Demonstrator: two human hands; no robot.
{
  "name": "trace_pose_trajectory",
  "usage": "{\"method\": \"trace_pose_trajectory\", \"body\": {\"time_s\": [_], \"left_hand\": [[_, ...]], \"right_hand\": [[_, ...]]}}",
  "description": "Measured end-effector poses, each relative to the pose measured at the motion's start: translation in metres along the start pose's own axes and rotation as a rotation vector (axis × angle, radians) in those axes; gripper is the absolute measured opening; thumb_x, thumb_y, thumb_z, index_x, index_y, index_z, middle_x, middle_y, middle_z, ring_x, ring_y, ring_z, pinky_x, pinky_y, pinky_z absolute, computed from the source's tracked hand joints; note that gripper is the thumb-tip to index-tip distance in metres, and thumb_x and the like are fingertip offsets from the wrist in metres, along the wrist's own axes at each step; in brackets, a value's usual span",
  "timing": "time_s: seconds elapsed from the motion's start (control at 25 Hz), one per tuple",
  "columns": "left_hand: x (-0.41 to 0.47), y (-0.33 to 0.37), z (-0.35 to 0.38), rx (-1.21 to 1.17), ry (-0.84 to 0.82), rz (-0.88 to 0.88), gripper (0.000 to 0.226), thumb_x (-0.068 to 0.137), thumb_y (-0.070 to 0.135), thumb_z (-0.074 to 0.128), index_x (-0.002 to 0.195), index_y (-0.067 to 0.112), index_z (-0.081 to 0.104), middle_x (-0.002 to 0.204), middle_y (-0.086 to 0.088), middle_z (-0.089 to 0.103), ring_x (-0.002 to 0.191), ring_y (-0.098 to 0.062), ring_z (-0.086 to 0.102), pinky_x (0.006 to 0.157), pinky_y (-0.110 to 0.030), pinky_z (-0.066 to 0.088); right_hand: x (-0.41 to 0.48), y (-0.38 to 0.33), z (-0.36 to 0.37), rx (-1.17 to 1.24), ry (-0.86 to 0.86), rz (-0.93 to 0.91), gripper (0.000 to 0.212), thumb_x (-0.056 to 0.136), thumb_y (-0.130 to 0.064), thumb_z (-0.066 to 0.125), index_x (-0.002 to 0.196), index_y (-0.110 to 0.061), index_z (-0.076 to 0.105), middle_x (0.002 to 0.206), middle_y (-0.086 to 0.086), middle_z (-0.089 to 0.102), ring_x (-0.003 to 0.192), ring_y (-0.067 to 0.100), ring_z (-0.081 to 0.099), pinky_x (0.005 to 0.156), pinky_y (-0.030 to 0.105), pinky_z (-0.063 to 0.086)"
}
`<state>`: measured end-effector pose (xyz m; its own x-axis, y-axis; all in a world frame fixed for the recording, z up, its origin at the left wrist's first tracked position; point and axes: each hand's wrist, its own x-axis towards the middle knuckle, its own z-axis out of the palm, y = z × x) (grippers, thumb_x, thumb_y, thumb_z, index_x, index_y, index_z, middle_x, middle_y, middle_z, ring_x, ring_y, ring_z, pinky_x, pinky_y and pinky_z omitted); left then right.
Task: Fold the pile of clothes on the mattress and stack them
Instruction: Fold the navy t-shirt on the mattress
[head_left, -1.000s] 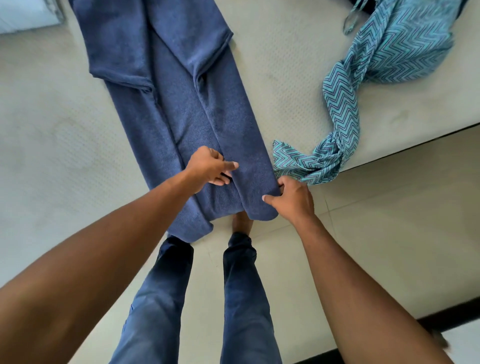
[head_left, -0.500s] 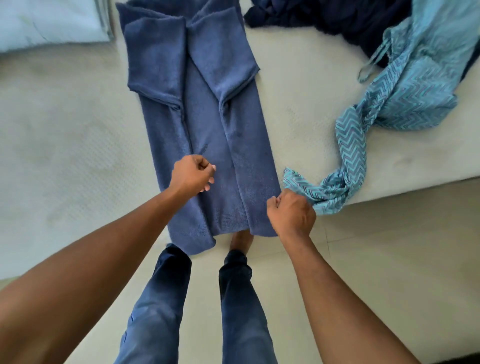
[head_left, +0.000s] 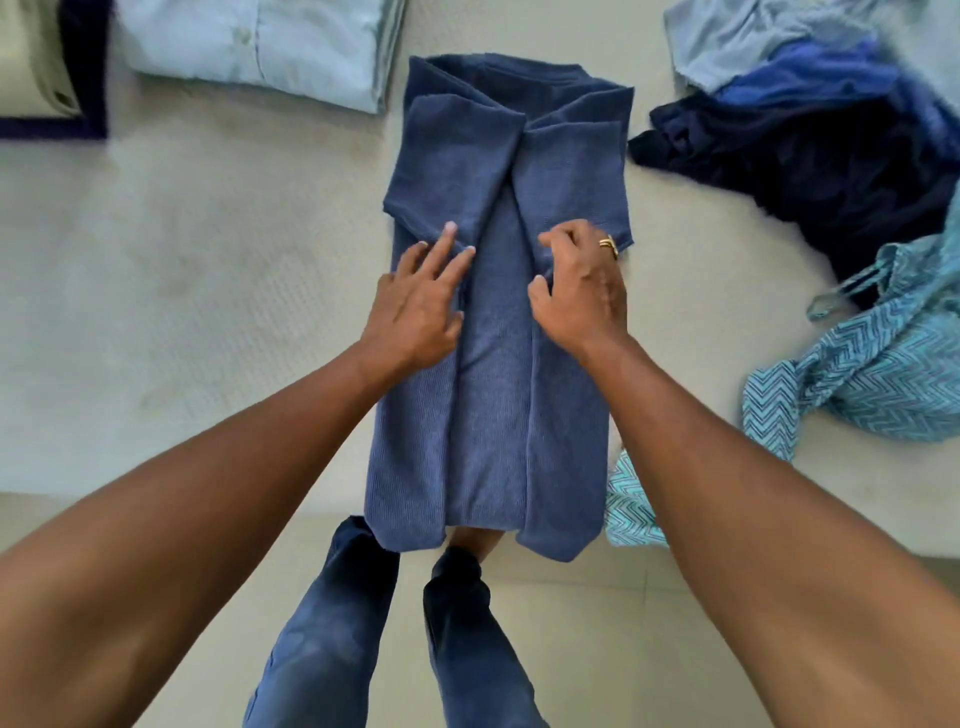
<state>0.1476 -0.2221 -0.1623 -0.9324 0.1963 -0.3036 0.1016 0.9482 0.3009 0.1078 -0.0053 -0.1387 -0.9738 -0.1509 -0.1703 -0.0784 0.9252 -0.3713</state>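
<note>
Both hands have moved from the near hem to mid-length of the blue knit top (head_left: 493, 415), centred on the mattress (head_left: 208, 312): left hand (head_left: 415, 306) flat and spread, right hand (head_left: 582, 296) curled, pinch unclear; side folds apparently set, cross fold next.

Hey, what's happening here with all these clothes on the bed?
A person is folding laundry on a mattress. Both hands are on a blue knit top lying flat with its sides and sleeves folded in toward the middle; its lower end hangs over the mattress edge. The left hand rests on it with straight fingers, the right hand has its fingers curled on the cloth. A folded light-blue shirt lies at the back left, and a heap of unfolded clothes waits on the right.
</note>
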Motion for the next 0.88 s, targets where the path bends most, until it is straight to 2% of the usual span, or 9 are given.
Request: {"method": "trace_pose_trajectory", "body": {"time_s": [0.08, 0.12, 0.2, 0.32, 0.4, 0.56, 0.72, 0.8, 0.88], "left_hand": [[0.0, 0.003, 0.008, 0.075, -0.191, -0.013, 0.08, 0.096, 0.042, 0.059, 0.164, 0.026, 0.02, 0.174, 0.004, 0.006, 0.156, -0.033, 0.018, 0.114, -0.062, 0.035], [-0.008, 0.002, 0.014, 0.073, -0.221, -0.018, 0.078, 0.098, 0.042, 0.057, 0.164, 0.026, 0.019, 0.174, 0.004, 0.006, 0.158, -0.031, 0.015, 0.116, -0.063, 0.032], [-0.04, 0.005, 0.021, -0.015, -0.182, -0.063, 0.075, 0.098, 0.04, 0.058, 0.163, 0.025, 0.023, 0.173, -0.001, 0.013, 0.158, -0.029, 0.015, 0.116, -0.061, 0.034], [-0.112, 0.005, 0.037, -0.311, -0.058, -0.301, 0.082, 0.091, 0.032, 0.068, 0.159, 0.019, 0.025, 0.165, -0.013, 0.024, 0.148, -0.034, 0.029, 0.112, -0.051, 0.041], [-0.156, 0.0, 0.05, -0.46, 0.005, -0.459, 0.082, 0.086, 0.029, 0.074, 0.154, 0.014, 0.03, 0.148, -0.014, 0.041, 0.132, -0.032, 0.045, 0.105, -0.047, 0.046], [-0.196, -0.005, 0.063, -0.791, -0.059, -0.763, 0.049, 0.086, 0.027, 0.08, 0.127, 0.015, 0.055, 0.116, 0.0, 0.066, 0.106, -0.022, 0.066, 0.086, -0.037, 0.056], [-0.223, -0.013, 0.078, -1.031, -0.245, -0.776, 0.035, 0.087, 0.018, 0.082, 0.117, 0.008, 0.068, 0.11, -0.003, 0.075, 0.104, -0.024, 0.071, 0.08, -0.035, 0.059], [-0.244, -0.014, 0.08, -1.087, -0.342, -0.765, 0.03, 0.089, 0.017, 0.08, 0.117, 0.008, 0.071, 0.108, -0.004, 0.077, 0.102, -0.023, 0.073, 0.076, -0.033, 0.058], [-0.26, -0.011, 0.079, -1.08, -0.405, -0.736, 0.026, 0.092, 0.018, 0.077, 0.116, 0.009, 0.071, 0.109, -0.005, 0.077, 0.101, -0.023, 0.073, 0.082, -0.04, 0.061]], "right_hand": [[-0.008, 0.004, 0.011, -0.051, -0.22, 0.036, 0.055, 0.09, -0.026, 0.067, 0.142, -0.009, 0.055, 0.152, 0.009, 0.048, 0.139, 0.033, 0.045, 0.113, 0.046, 0.041], [-0.023, 0.007, 0.019, -0.02, -0.26, 0.067, 0.064, 0.091, -0.027, 0.068, 0.15, -0.009, 0.048, 0.161, 0.009, 0.039, 0.146, 0.031, 0.038, 0.119, 0.045, 0.035], [-0.065, 0.014, 0.03, 0.13, -0.154, 0.192, 0.074, 0.09, -0.022, 0.069, 0.156, -0.009, 0.038, 0.165, 0.013, 0.031, 0.15, 0.031, 0.033, 0.123, 0.043, 0.03], [-0.135, 0.019, 0.036, 0.317, -0.026, 0.562, 0.078, 0.089, -0.022, 0.072, 0.155, -0.006, 0.033, 0.155, 0.018, 0.037, 0.139, 0.039, 0.042, 0.116, 0.048, 0.036], [-0.168, 0.025, 0.041, 0.295, -0.035, 0.673, 0.078, 0.088, -0.026, 0.074, 0.152, -0.008, 0.034, 0.149, 0.016, 0.042, 0.132, 0.039, 0.047, 0.11, 0.048, 0.039], [-0.204, 0.048, 0.051, 0.334, -0.073, 0.82, 0.053, 0.088, -0.039, 0.076, 0.13, -0.015, 0.055, 0.128, 0.008, 0.064, 0.115, 0.034, 0.062, 0.093, 0.041, 0.048], [-0.243, 0.064, 0.057, 0.356, -0.237, 0.772, 0.034, 0.088, -0.043, 0.076, 0.108, -0.016, 0.07, 0.103, 0.002, 0.074, 0.094, 0.027, 0.068, 0.073, 0.034, 0.047], [-0.269, 0.067, 0.063, 0.405, -0.311, 0.759, 0.03, 0.084, -0.04, 0.08, 0.1, -0.015, 0.072, 0.096, 0.001, 0.075, 0.089, 0.025, 0.07, 0.072, 0.034, 0.051], [-0.297, 0.068, 0.065, 0.483, -0.393, 0.786, 0.032, 0.082, -0.042, 0.082, 0.097, -0.015, 0.074, 0.094, -0.001, 0.077, 0.09, 0.023, 0.072, 0.077, 0.039, 0.058]]}}
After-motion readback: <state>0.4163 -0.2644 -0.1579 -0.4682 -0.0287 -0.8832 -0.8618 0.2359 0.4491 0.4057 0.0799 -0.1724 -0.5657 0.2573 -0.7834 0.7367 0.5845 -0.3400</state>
